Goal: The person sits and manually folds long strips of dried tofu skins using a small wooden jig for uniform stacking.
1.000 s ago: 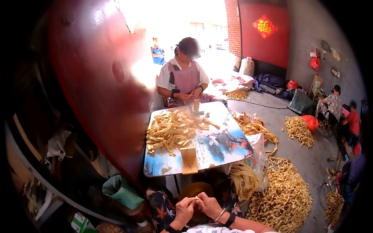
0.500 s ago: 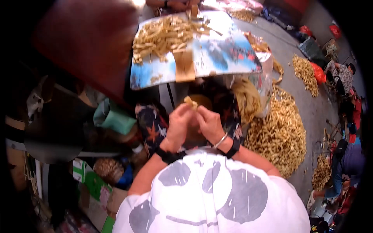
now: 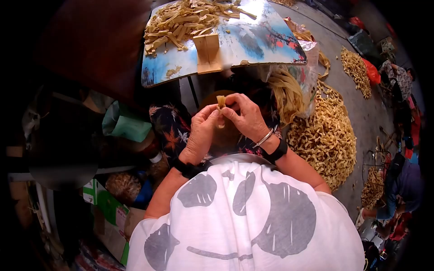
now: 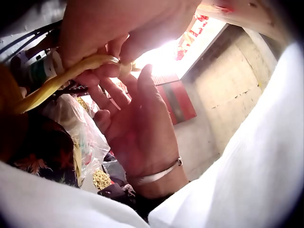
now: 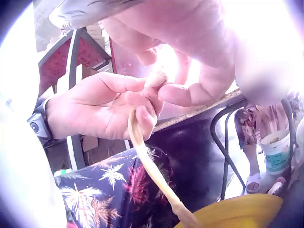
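Note:
A pliable, pale yellow strip [image 3: 220, 101] that looks like bean-curd skin is held between both hands over the lap. My left hand [image 3: 202, 133] pinches it between thumb and fingers. My right hand [image 3: 248, 118], with a bangle at its wrist, pinches the upper end close beside the left fingertips. In the left wrist view the strip [image 4: 52, 88] bends into a small loop or knot at the fingers. Its long tail [image 5: 154, 173] hangs from the left hand toward a yellow basin [image 5: 237, 211] in the right wrist view. Fingers partly hide the knotted part.
Ahead stands a painted table [image 3: 257, 43] bearing a heap of cut strips [image 3: 181, 22] and a wooden block [image 3: 208, 52]. Long strips [image 3: 287, 95] hang from a plastic bag at the right. Beyond them lies a large floor pile of small knotted pieces [image 3: 323, 140].
The head view has tilted down, so the table sits higher and the person across is gone from view. Both hands have come up nearer the body, still together on the strip.

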`<state>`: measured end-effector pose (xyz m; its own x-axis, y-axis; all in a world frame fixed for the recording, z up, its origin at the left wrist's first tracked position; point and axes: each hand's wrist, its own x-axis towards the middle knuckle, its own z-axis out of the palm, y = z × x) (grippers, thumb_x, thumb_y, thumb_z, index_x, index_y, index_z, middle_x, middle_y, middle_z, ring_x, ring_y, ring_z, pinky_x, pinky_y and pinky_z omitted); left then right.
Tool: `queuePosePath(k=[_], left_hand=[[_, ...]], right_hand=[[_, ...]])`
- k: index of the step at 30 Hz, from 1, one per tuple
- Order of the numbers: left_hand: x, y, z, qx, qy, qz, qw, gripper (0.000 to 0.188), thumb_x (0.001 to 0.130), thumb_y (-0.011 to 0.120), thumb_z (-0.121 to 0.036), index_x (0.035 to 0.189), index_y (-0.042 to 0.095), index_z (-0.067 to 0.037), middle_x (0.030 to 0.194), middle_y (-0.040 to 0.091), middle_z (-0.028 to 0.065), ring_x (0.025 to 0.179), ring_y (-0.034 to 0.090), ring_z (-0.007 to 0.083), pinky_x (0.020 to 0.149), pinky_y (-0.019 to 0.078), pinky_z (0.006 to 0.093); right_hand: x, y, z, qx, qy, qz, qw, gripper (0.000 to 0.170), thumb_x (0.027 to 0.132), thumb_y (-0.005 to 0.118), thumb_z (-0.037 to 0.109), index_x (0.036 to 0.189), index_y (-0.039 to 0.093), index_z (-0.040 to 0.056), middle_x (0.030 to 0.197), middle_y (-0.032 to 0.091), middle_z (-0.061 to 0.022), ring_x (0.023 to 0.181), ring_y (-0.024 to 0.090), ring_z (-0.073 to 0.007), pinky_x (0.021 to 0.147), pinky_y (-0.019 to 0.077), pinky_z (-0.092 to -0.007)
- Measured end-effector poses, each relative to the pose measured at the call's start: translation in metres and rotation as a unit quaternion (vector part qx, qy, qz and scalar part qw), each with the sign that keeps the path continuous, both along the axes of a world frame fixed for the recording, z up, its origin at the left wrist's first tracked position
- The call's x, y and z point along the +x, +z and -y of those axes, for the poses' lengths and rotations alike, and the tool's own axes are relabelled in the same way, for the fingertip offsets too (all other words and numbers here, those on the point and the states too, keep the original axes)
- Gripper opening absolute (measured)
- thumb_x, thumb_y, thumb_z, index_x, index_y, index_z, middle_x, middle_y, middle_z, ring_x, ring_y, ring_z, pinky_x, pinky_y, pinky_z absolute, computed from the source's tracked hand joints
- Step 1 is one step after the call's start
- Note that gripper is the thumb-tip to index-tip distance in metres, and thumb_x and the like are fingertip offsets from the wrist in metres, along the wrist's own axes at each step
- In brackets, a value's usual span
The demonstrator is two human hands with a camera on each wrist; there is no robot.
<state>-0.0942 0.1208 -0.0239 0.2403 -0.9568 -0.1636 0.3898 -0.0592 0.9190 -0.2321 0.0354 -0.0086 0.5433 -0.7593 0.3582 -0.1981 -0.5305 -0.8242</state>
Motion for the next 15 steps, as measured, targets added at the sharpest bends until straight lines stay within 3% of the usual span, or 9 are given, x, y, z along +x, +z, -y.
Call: queuePosePath(k=[2, 6, 9, 12, 15], left_hand=[[-0.001, -0.002, -0.002, 0.012, -0.032, 0.032, 0.999, 0.021, 0.1, 0.056, -0.014, 0.113, 0.063, 0.001, 0.091, 0.062, -0.0002, 0.078, 0.056, 0.006, 0.069, 0.0461, 0.0198], [-0.007, 0.006, -0.005, 0.034, -0.05, 0.141, 0.988, 0.017, 0.1, 0.056, -0.015, 0.101, 0.065, 0.0, 0.076, 0.053, -0.0058, 0.065, 0.045, 0.002, 0.055, 0.0343, 0.0181], [-0.003, 0.006, -0.007, 0.031, -0.025, 0.258, 0.965, 0.019, 0.1, 0.056, -0.016, 0.091, 0.066, -0.001, 0.071, 0.051, -0.0068, 0.063, 0.042, 0.0008, 0.052, 0.0313, 0.0177], [0.0, 0.004, -0.006, 0.034, -0.004, 0.283, 0.958, 0.023, 0.1, 0.057, -0.017, 0.084, 0.065, -0.002, 0.068, 0.05, -0.0072, 0.062, 0.041, 0.0004, 0.051, 0.0309, 0.0178], [0.001, -0.005, -0.002, -0.015, 0.014, 0.262, 0.965, 0.024, 0.099, 0.058, -0.018, 0.081, 0.064, -0.003, 0.066, 0.048, -0.0084, 0.059, 0.039, 0.0004, 0.05, 0.0295, 0.018]], right_hand=[[0.007, -0.021, 0.005, -0.011, 0.011, 0.066, 0.998, 0.019, 0.093, 0.062, 0.02, 0.089, 0.063, 0.0015, 0.084, 0.065, -0.0137, 0.076, 0.065, -0.0327, 0.065, 0.0513, -0.0381], [0.007, -0.012, 0.005, -0.032, -0.044, -0.017, 0.998, 0.019, 0.096, 0.056, 0.019, 0.089, 0.063, 0.0028, 0.078, 0.064, -0.0165, 0.073, 0.064, -0.0351, 0.063, 0.0517, -0.0392], [0.007, -0.009, 0.004, 0.009, -0.049, -0.057, 0.997, 0.02, 0.098, 0.055, 0.02, 0.091, 0.062, 0.0025, 0.075, 0.064, -0.0134, 0.068, 0.065, -0.0272, 0.057, 0.0509, -0.0352], [0.003, 0.005, 0.005, 0.25, 0.044, 0.053, 0.966, 0.017, 0.098, 0.058, 0.02, 0.093, 0.062, 0.0038, 0.07, 0.061, -0.0042, 0.061, 0.061, -0.0127, 0.052, 0.0473, -0.0267], [-0.001, 0.002, 0.009, 0.351, 0.161, 0.085, 0.918, 0.012, 0.095, 0.063, 0.018, 0.094, 0.063, 0.006, 0.07, 0.056, 0.0044, 0.061, 0.052, -0.0026, 0.052, 0.0428, -0.0194]])
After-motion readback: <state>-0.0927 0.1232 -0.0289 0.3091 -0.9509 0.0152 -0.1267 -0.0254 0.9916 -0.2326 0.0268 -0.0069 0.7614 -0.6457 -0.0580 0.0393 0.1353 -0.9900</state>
